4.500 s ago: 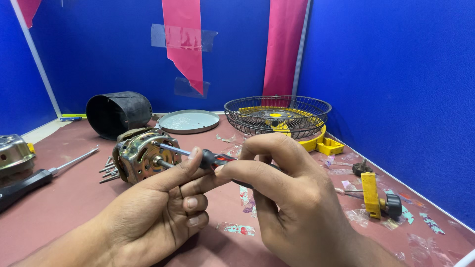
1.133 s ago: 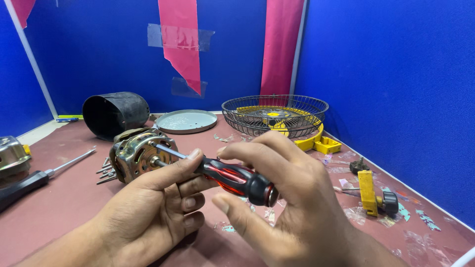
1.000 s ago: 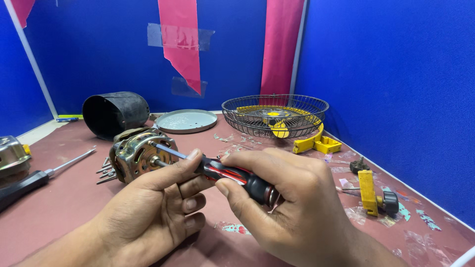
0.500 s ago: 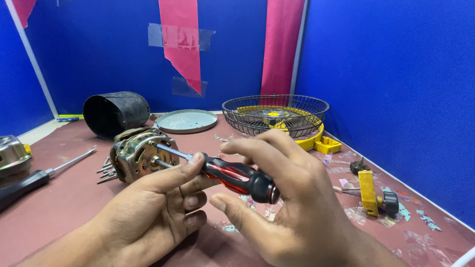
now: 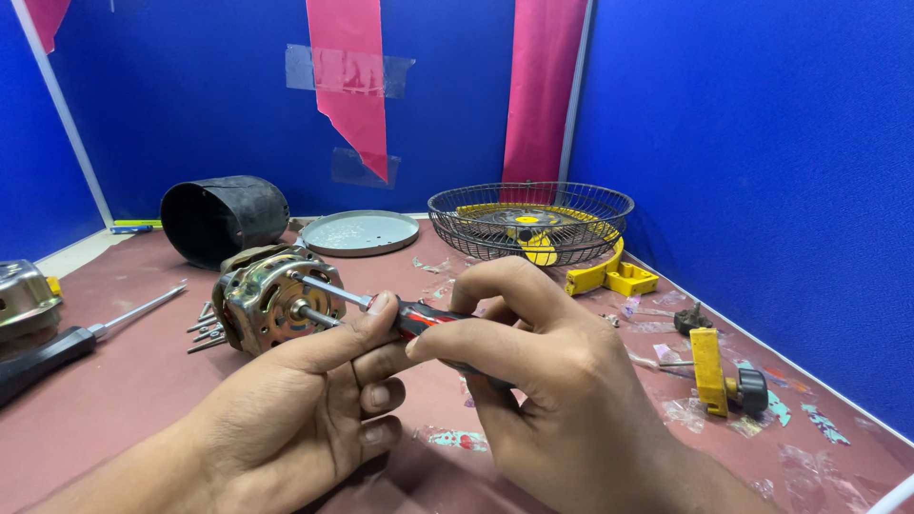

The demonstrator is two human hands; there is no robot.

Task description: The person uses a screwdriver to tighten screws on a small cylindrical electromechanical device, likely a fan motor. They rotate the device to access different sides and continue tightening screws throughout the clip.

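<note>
Lowest in the frame, the two hands meet just below centre: the right hand [image 5: 562,381] is curled shut around the red-and-black handle of a screwdriver [image 5: 419,322], thumb and forefinger pinching it near the front, while the left hand [image 5: 305,409] lies beside it at lower left, fingers loosely folded and the forefinger stretched forward so its tip steadies the tool where handle meets shaft. That hand pinches rather than wraps; it grips nothing else. The screwdriver's long axis runs from the hands up and to the left, its bare metal shaft rising toward the centre-left of the frame, where the tip reaches the face of a brass-coloured fan motor [image 5: 271,300] lying on its side on the table [image 5: 124,400]. The motor's own shaft points back toward the hands, just under the tool, and several screws stick out at its far left side. The motor thus sits up-left of both hands, nearer the left one, whose forefinger almost reaches it. Further left, near the frame edge, a second screwdriver with a black handle [image 5: 67,343] lies apart, and a metal cap shows at the edge. At right lie a yellow bracket with a black knob [image 5: 719,376]. Beyond, toward the blue wall, stand a black cylinder [image 5: 224,219], a grey round plate [image 5: 360,231] and a wire fan guard [image 5: 530,221].
</note>
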